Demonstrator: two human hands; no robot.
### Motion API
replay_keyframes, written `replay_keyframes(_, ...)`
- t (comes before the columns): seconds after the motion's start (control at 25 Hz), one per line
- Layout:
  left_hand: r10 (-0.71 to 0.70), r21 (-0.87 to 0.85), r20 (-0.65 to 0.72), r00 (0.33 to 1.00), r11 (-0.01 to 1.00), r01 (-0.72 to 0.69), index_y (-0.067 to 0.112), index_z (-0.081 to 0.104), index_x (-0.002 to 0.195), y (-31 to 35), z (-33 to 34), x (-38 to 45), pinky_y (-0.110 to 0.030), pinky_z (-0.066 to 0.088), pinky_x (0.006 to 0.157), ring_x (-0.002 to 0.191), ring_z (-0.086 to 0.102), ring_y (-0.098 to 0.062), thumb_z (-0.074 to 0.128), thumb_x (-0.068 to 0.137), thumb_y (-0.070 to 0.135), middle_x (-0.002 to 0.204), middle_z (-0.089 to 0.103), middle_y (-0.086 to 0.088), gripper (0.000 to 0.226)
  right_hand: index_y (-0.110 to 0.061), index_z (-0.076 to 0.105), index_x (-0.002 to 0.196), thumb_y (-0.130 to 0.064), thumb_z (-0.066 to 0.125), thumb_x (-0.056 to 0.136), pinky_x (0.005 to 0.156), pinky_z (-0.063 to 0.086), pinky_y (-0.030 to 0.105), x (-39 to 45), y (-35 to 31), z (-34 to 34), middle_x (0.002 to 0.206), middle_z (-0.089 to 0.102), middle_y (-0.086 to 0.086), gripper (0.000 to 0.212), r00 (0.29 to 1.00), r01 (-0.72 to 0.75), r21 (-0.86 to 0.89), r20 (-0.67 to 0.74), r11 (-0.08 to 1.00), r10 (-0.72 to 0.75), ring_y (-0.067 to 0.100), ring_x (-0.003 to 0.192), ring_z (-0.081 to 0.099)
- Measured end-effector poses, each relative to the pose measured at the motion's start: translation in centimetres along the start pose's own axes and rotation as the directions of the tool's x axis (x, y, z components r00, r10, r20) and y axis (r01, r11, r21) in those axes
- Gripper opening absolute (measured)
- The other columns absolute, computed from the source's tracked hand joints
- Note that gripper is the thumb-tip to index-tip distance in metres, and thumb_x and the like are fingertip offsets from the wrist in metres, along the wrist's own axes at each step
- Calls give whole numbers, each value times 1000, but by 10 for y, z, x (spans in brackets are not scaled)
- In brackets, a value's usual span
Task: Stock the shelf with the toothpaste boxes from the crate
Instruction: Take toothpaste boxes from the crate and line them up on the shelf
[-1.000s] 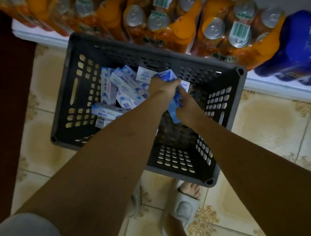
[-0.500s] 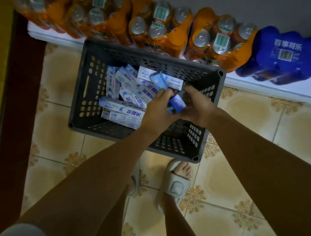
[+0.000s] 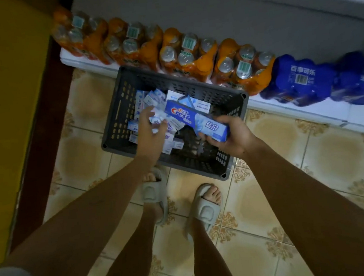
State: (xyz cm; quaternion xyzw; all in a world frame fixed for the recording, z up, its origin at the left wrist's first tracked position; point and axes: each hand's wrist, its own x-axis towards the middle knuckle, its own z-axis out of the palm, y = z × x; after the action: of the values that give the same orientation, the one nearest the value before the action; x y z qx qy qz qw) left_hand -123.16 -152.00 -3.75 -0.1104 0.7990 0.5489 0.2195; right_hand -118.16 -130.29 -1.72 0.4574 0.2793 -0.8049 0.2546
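Observation:
A dark grey slotted crate (image 3: 116,113) stands on the tiled floor. Several blue and white toothpaste boxes (image 3: 150,98) lie heaped in its left half. My right hand (image 3: 232,135) grips one end of a blue Crest toothpaste box (image 3: 188,117), which is lifted above the crate and points up and left. My left hand (image 3: 151,129) hovers over the heap beside that box, its fingers loosely spread and holding nothing.
Shrink-wrapped packs of orange drink bottles (image 3: 181,51) and blue cola packs (image 3: 300,79) line a low white ledge (image 3: 307,112) right behind the crate. A dark brown post (image 3: 42,129) and yellow panel stand at the left. My sandalled feet (image 3: 203,207) are just before the crate.
The blue box came up out of the crate, from both hands into my right hand alone. My left hand let go and opened. The view pulled back and upward.

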Motion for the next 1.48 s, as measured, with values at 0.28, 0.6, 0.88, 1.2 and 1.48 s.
replay_keyframes(0.28,-337,-330,407,849,813,480,31,50,130,145,-86,-15,-49,57,84,113,63,-33,62,93,36,132,57,-10,40,-1,56,130,-18,48,96,54,56,28,-152,-46,62,112,69,23,39,1000,0,-209,9,978,2,28,78,70)
replay_keyframes(0.6,-186,-180,506,842,932,314,13,64,101,309,-186,-91,-27,60,69,103,63,-20,62,87,-1,110,62,-12,20,-8,61,118,-30,46,100,44,50,21,-287,-69,166,91,75,11,32,990,139,-253,2,957,-143,25,66,71)
replay_keyframes(0.88,31,-323,303,952,944,72,15,62,105,466,-315,-131,-27,60,70,103,63,-21,71,69,8,114,59,-14,38,-10,62,124,-10,61,95,62,60,29,-414,-138,308,104,69,13,29,745,655,-483,285,581,-603,28,65,72)
replay_keyframes(1.2,371,-370,183,910,884,-286,15,61,115,627,-407,-193,-32,60,75,107,64,-21,55,89,-11,114,63,-12,38,-9,65,113,-3,66,91,58,60,30,-554,-196,430,98,68,18,23,470,839,-519,545,160,-694,21,57,69)
replay_keyframes(1.48,620,-374,-42,783,717,-588,12,61,118,761,-450,-256,-34,57,85,94,67,-18,59,88,-9,114,62,-13,36,-8,66,113,-4,67,91,59,61,31,-690,-244,524,105,69,19,22,184,899,-413,657,-145,-731,20,54,68)
